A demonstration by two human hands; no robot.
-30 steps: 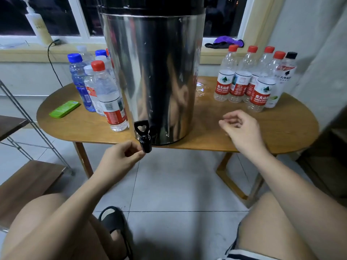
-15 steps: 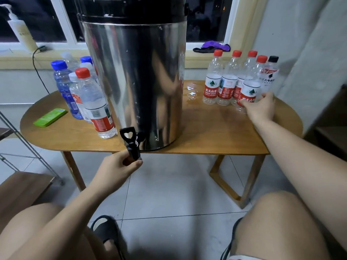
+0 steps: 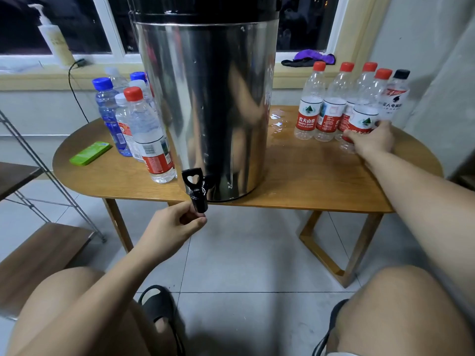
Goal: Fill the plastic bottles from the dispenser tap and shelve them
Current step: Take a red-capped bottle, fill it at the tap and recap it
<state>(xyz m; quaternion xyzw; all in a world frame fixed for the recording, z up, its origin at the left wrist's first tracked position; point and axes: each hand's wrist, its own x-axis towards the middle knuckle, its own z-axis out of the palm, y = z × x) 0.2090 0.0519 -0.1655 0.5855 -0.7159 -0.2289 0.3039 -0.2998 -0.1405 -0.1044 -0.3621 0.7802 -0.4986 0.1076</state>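
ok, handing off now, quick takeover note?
Left hand pinches the dispenser tap at its spout; nothing under it.
Right hand grips the front red-capped bottle, on the table in the right cluster.
Done: left-side bottles beside the dispenser look filled; not certain.
Left: fill the right cluster, shelve everything; shelf rack shows no bottles.

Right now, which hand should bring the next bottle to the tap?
Right: the right hand has its grip round the front red-capped bottle, while the left hand holds the tap, away from that cluster.
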